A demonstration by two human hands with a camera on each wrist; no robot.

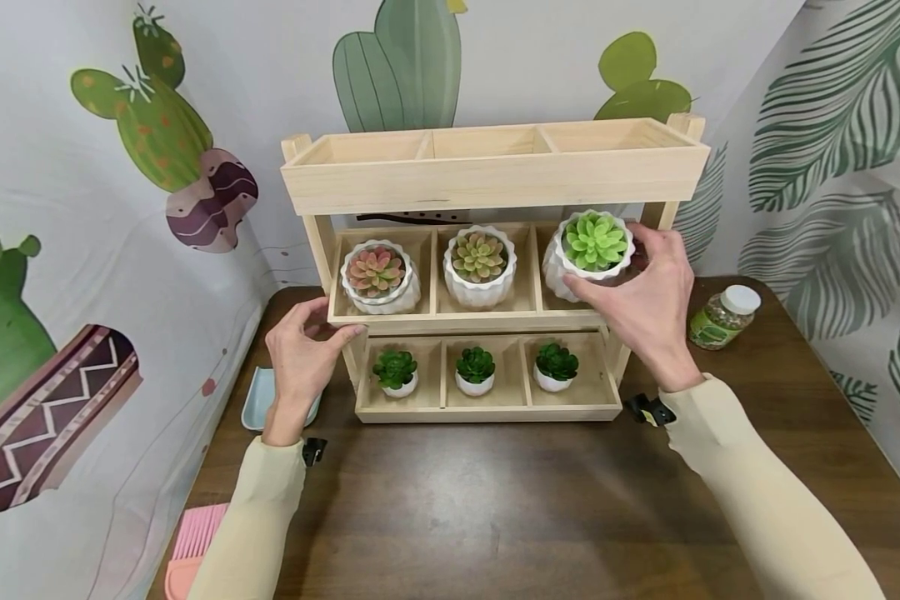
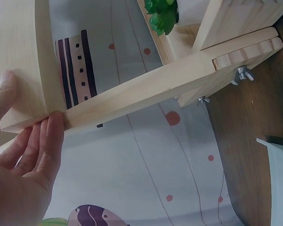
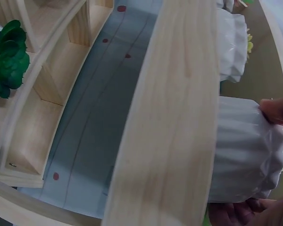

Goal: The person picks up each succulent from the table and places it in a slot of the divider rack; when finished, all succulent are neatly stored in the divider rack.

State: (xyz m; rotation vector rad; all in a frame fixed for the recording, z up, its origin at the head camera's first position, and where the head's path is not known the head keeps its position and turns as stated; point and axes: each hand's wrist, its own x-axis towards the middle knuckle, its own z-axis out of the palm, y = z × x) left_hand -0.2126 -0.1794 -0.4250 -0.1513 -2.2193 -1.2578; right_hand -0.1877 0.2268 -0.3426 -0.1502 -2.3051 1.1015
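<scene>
My right hand [image 1: 656,292] grips a white ribbed pot with a bright green succulent [image 1: 595,241], thumb at the front and fingers at the far side. This potted succulent sits tilted in the right compartment of the wooden plant stand's middle tier [image 1: 465,322]. In the right wrist view the white pot [image 3: 247,150] shows behind the tier's front board. My left hand [image 1: 300,358] holds the left corner of that tier, thumb on the front board and fingers at the end. A reddish succulent [image 1: 376,271] and a yellow-green succulent [image 1: 478,256], both in white pots, occupy the other two compartments.
Three small dark green plants [image 1: 475,365] stand in the bottom tier. The top tier [image 1: 495,185] overhangs the middle one. A white-capped jar [image 1: 723,317] is at right; a light blue dish [image 1: 258,400] and a pink brush [image 1: 195,537] lie at left.
</scene>
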